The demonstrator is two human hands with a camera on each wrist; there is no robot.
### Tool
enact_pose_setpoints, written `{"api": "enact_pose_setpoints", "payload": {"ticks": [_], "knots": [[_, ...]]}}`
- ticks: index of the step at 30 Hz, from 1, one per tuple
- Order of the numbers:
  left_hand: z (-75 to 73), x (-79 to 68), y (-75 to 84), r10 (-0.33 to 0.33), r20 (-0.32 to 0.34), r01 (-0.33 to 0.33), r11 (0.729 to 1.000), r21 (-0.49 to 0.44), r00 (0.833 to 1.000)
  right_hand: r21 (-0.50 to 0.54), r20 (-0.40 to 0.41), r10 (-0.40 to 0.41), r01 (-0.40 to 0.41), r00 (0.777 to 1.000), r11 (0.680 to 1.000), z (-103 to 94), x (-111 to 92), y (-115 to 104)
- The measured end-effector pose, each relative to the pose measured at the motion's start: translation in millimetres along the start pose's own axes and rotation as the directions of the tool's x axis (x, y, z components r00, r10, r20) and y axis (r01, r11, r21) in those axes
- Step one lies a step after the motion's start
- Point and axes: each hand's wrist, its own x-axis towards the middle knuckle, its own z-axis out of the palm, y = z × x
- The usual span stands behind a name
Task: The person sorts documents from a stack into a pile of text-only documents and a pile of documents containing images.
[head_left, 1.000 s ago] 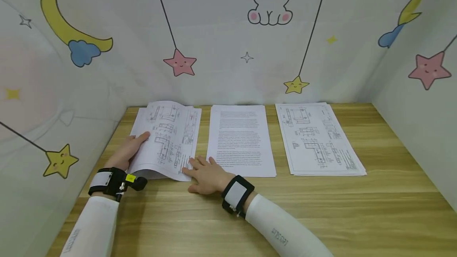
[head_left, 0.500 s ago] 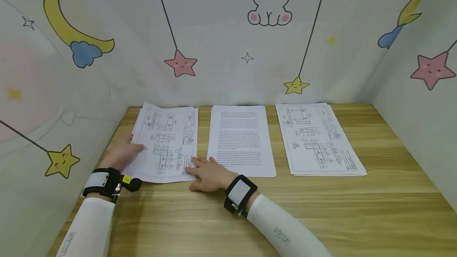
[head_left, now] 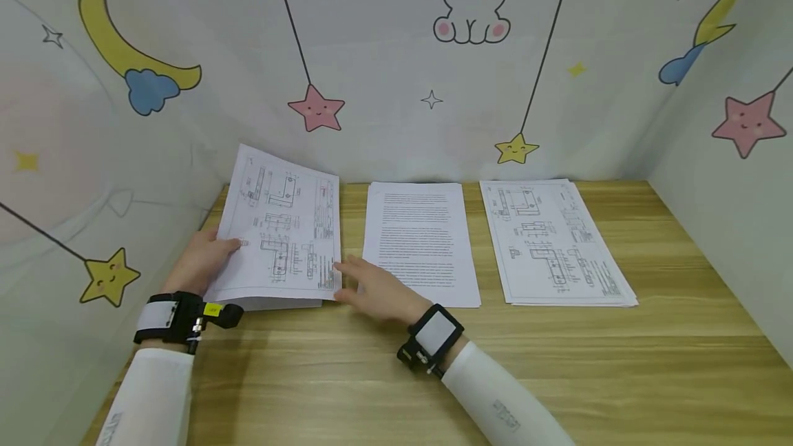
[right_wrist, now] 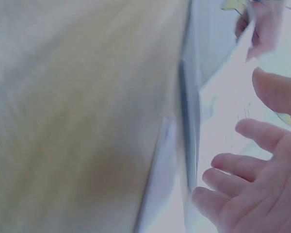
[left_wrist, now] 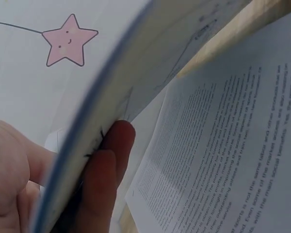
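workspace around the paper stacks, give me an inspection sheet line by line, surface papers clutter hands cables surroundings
Surface: light-brown wood-grain table, bearing the papers.
Job's things: white drawing-printed paper, raised above another white sheet; at centre, white text-printed stack; at right, white drawing-printed stack.
Clutter: nothing seen.
Hands: left hand grips the raised paper by its left edge; right hand, fingers extended, is at the right edge, contact unclear.
Cables: nothing seen on the table.
Surroundings: white backdrop with cartoon prints.

wood-grain table (head_left: 619,370) | pale wall (head_left: 384,40) | winking rabbit print (head_left: 474,9) | yellow crescent moon (head_left: 124,54) touching blue cloud (head_left: 149,93) | pink stars (head_left: 316,110)
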Motion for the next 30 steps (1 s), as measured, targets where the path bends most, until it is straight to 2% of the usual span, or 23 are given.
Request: {"api": "enact_pose_setpoints", "payload": {"ticks": [3, 6, 13, 18, 24, 30], "knots": [[0.6, -1.9, 2.2, 0.004, -0.005, -0.004, 0.999, -0.038, 1.0, 0.059, -0.059, 0.035, -0.031, 0.998, 0.998, -11.1, -1.4, 4.4], [2.1, -2.8, 2.2, 0.036, -0.012, -0.037, 0.996, -0.075, 0.999, 0.128, -0.108, 0.07, -0.056, 0.992, 0.99, -20.7, -1.8, 10.7], [12.6, -3.8, 5.3, 0.165, -0.012, -0.164, 0.964, -0.21, 0.986, 0.252, -0.195, 0.193, -0.142, 0.962, 0.957, -37.3, -4.2, 23.0], [30.1, -4.1, 14.4, 0.169, -0.002, -0.163, 0.946, -0.281, 0.986, 0.35, -0.251, 0.245, -0.148, 0.936, 0.925, -43.4, -4.2, 30.0], [56.4, -5.6, 26.9, 0.199, -0.002, -0.19, 0.934, -0.301, 0.98, 0.498, -0.273, 0.355, -0.185, 0.894, 0.847, -49.8, -3.3, 37.5], [82.5, -6.9, 40.8, 0.214, -0.002, -0.199, 0.906, -0.373, 0.977, 0.644, -0.266, 0.462, -0.2, 0.846, 0.738, -57.3, -5.2, 44.8]]}}
